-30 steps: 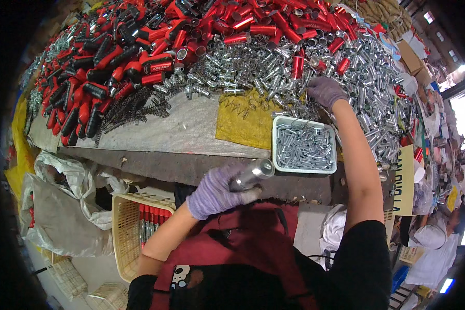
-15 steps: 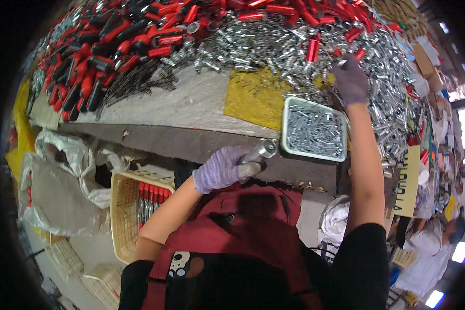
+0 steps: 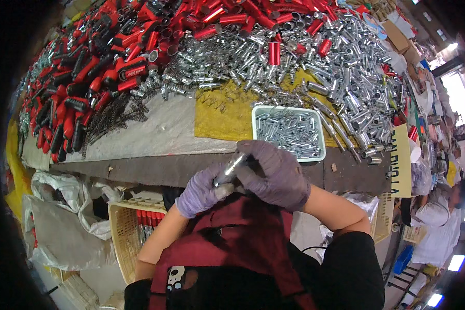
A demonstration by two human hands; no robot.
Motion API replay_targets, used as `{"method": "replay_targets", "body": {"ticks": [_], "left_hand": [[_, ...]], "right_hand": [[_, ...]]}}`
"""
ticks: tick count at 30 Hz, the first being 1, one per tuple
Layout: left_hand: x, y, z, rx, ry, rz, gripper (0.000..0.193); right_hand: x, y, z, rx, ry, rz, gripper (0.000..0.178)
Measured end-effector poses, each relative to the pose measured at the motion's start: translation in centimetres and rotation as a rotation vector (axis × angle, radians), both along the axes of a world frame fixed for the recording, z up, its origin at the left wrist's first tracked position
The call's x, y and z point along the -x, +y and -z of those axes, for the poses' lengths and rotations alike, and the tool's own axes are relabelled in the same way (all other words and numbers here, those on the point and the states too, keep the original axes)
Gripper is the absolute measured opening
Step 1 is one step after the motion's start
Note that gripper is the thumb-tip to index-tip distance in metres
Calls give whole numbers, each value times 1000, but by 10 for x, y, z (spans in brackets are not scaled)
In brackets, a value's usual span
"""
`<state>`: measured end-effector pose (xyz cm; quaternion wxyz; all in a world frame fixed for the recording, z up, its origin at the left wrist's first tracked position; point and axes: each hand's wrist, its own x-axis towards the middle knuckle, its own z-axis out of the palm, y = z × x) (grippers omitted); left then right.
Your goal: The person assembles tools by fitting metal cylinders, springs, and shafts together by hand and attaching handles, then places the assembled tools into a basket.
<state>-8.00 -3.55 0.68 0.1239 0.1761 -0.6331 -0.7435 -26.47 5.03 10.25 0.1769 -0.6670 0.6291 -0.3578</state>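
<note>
Tube, silver and smooth (image 3: 230,170), tilted in front of the wearer's chest, near the table's front edge (image 3: 139,170). Left hand (image 3: 201,191): grip closed around lower part of it. Right hand (image 3: 279,175): fingers curled over the upper end; cannot tell whether clasping the metal or some small part, own palm hiding it.

Main risk, as judged: slip or twist out of the left grip, owing to slick metal against knitted glove. Likely landing spot: maroon apron (image 3: 227,237) or floor, with hardly any table underneath. Second risk: poor alignment at the upper end, because of that end being mostly covered by right fingers. Anything small in there, easy to drop unnoticed. Third: bump to the pale green tray (image 3: 254,123), near the right knuckles, with possible spill of small grey pins (image 3: 289,132).

Around: heap of silver tubes (image 3: 346,82) to the right, long thin rods (image 3: 341,134) just beside the tray, some reaching toward the front edge, likely to roll if brushed. Loose springs (image 3: 212,101) on yellow sheet (image 3: 212,121), probably quick to tangle. Dark springs (image 3: 119,116) further left, next to red-and-black handles (image 3: 70,103). Red tubes (image 3: 232,19) along the back. Cream basket (image 3: 120,227) below, beside left forearm; possible elbow snag. In the way of the right-hand heap: tray and rods.
</note>
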Motion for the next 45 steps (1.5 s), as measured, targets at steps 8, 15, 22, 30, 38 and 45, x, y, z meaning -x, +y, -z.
{"method": "replay_targets", "body": {"ticks": [8,15,22,30,38,45], "left_hand": [[-4,1,11,242,-204,-105,43],[-7,6,10,601,-44,-269,42],[-16,9,19,533,-320,-157,46],[-1,9,8,672,-322,-167,57],[-9,10,18,413,-314,-176,59],[-40,7,68,655,-216,-375,62]], "right_hand": [[133,-26,4,34,170,363,26],[340,0,13,34,602,1006,29],[466,64,19,207,-220,1197,34],[501,68,47,-111,505,1201,46],[427,22,32,-493,517,1043,58],[411,-16,28,-538,396,1012,66]]}}
